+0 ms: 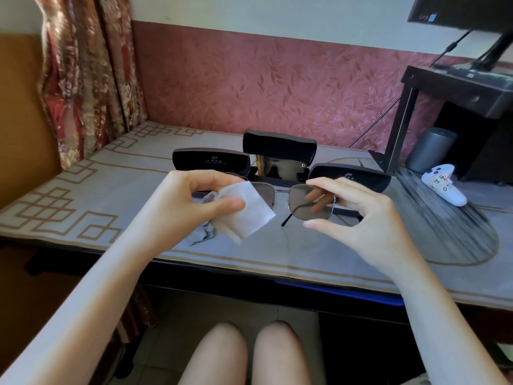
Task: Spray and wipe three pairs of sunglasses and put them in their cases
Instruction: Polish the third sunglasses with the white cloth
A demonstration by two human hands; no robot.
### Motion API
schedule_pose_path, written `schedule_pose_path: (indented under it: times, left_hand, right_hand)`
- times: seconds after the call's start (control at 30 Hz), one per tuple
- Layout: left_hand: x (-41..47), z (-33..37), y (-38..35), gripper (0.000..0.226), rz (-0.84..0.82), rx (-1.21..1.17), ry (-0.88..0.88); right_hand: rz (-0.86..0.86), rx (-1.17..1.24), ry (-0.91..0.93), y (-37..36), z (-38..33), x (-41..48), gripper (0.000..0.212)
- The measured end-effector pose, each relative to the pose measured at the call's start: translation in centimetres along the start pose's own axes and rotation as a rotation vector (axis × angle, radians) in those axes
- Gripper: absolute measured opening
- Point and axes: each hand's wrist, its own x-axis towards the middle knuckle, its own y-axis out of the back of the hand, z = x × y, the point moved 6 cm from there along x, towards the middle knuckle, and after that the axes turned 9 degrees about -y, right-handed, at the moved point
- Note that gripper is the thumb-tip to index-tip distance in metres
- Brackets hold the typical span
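Your left hand (194, 198): pinching a white wipe (247, 215) against the left lens of the sunglasses (302, 201). Your right hand (352, 215): pinching the frame's right edge, remaining fingers spread. Sunglasses: held above the bench (111, 190), between both hands. Three open black cases (279, 147): behind them on the bench, the middle one holding dark sunglasses. Grey cloth (200, 234): crumpled on the bench under your left hand. White controller (444, 187): far right.

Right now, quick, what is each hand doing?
Left hand: closed, pinching a white cloth against one lens of the sunglasses.
Right hand: closed on the sunglasses' other lens, holding them above the table.
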Motion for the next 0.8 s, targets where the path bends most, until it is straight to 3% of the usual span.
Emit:
schedule_pose_path:
  times: [0.23, 0.37, 0.43, 0.53, 0.63, 0.8]
  left_hand:
    - [0.14, -0.19, 0.3, 0.012, 0.16, 0.008, 0.0]
    - [0.18, -0.56, 0.11, 0.025, 0.23, 0.05, -0.033]
    - [0.17, -0.51, -0.02, 0.026, 0.227, 0.045, -0.035]
    - [0.07, -0.31, -0.19, 0.009, 0.118, -0.014, 0.001]
    - [-0.03, -0.26, -0.13, 0.023, 0.041, -0.006, -0.006]
    - [0.02, -0.64, 0.02, 0.011, 0.166, 0.01, 0.001]
  right_hand:
    - [0.023, -0.027, 0.002, -0.37, -0.06, 0.06, 0.045]
    - [0.028, -0.038, -0.012, -0.61, -0.02, 0.14, 0.046]
    - [0.025, -0.046, -0.014, -0.57, 0.03, 0.13, 0.046]
    - [0.03, -0.03, 0.01, -0.13, 0.18, 0.03, 0.046]
    - [0.019, 0.01, -0.001, 0.07, 0.35, -0.08, 0.048]
    - [0.033, -0.07, -0.035, -0.68, 0.28, 0.03, 0.043]
